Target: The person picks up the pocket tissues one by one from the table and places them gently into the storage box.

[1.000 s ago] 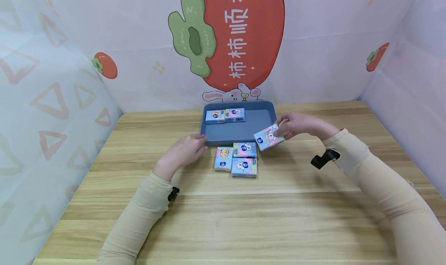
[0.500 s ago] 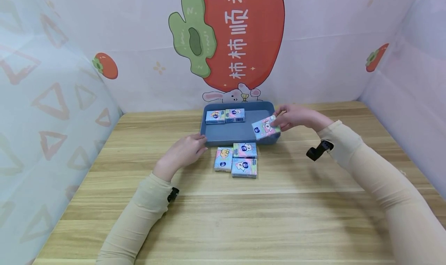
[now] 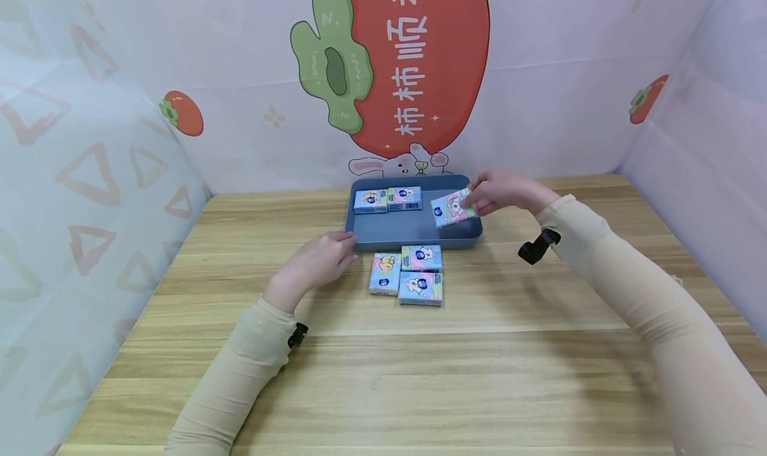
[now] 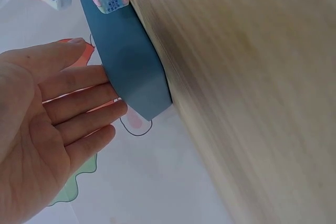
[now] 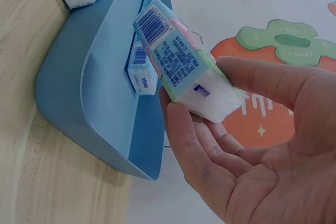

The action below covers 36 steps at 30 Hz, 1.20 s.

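My right hand (image 3: 502, 191) pinches a small blue and pink tissue pack (image 3: 453, 208) by its right end, over the right part of the blue-grey tray (image 3: 389, 229). In the right wrist view the held tissue pack (image 5: 181, 59) is tilted between thumb and fingers, its barcode side showing. Fingertips of my left hand (image 3: 317, 261) rest at the tray's front left corner; the left wrist view shows those fingers (image 4: 86, 100) nearly straight against the tray wall (image 4: 131, 72). Two tissue packs (image 3: 371, 201) (image 3: 404, 198) lie side by side at the tray's back left.
Three more tissue packs (image 3: 385, 273) (image 3: 421, 257) (image 3: 420, 288) lie grouped on the wooden table (image 3: 383, 376), just in front of the tray. Behind the tray rises a white cloth backdrop (image 3: 252, 150) with a large red persimmon print.
My right hand has carried its tissue pack back and slightly left, from beside the tray's front right corner to above the tray's inside. The left hand stays put.
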Each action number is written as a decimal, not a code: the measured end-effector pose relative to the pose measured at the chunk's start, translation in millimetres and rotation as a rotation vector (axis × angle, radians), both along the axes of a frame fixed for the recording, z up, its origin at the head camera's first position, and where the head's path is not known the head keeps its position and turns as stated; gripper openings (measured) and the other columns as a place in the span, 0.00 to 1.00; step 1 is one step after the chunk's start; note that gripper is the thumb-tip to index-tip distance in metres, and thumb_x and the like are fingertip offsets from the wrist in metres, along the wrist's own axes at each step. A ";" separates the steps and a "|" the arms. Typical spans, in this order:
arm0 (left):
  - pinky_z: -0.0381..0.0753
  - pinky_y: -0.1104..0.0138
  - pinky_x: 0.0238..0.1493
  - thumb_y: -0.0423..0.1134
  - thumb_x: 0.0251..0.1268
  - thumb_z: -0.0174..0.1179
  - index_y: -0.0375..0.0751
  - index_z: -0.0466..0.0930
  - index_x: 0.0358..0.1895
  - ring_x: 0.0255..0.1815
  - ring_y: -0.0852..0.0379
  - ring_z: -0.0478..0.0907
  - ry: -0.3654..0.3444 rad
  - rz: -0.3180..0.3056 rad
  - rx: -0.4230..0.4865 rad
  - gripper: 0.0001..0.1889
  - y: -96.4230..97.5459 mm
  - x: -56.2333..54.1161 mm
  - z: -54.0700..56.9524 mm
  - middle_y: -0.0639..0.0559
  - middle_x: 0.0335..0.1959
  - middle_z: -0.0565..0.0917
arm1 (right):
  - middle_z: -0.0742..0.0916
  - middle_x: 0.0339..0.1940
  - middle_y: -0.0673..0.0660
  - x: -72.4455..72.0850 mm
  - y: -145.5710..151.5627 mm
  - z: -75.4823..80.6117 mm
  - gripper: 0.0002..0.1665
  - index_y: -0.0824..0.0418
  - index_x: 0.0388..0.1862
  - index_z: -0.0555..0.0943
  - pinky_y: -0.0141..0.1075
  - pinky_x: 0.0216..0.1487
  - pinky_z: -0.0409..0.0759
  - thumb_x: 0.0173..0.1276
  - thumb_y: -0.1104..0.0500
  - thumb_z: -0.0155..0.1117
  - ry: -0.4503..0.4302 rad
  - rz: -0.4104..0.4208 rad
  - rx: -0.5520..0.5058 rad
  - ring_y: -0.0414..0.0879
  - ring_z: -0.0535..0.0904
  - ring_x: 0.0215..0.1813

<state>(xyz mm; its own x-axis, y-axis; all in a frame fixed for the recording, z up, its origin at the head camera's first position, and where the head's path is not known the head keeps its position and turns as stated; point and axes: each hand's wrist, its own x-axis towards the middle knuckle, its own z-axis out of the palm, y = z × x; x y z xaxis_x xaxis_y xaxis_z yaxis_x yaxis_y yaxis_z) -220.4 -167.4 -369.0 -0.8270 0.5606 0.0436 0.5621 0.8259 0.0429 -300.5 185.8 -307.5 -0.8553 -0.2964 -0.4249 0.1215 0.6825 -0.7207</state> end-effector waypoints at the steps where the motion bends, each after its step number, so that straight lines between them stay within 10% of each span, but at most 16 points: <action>1: 0.74 0.53 0.63 0.42 0.69 0.55 0.30 0.75 0.58 0.62 0.42 0.74 -0.002 0.001 -0.001 0.21 0.1 0.1 0.1 0.36 0.59 0.77 | 0.80 0.44 0.59 -1.8 -0.3 0.0 0.30 0.67 0.57 0.66 0.41 0.55 0.82 0.66 0.51 0.63 -0.003 -0.006 -0.001 0.46 0.79 0.37; 36: 0.74 0.53 0.64 0.41 0.68 0.56 0.31 0.75 0.59 0.63 0.42 0.73 -0.008 0.010 0.021 0.21 0.7 0.3 -1.7 0.36 0.60 0.76 | 0.81 0.51 0.61 -42.9 -14.9 -9.9 0.29 0.66 0.55 0.76 0.44 0.61 0.78 0.62 0.48 0.67 0.021 -0.136 0.009 0.56 0.79 0.51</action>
<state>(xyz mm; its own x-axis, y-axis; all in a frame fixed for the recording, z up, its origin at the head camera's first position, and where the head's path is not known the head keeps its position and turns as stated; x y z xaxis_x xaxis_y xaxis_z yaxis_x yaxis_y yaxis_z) -220.0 -166.7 -370.7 -0.8326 0.5517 0.0489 0.5538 0.8301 0.0644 -343.3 170.9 -317.4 -0.8962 -0.1735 -0.4084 0.1979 0.6675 -0.7178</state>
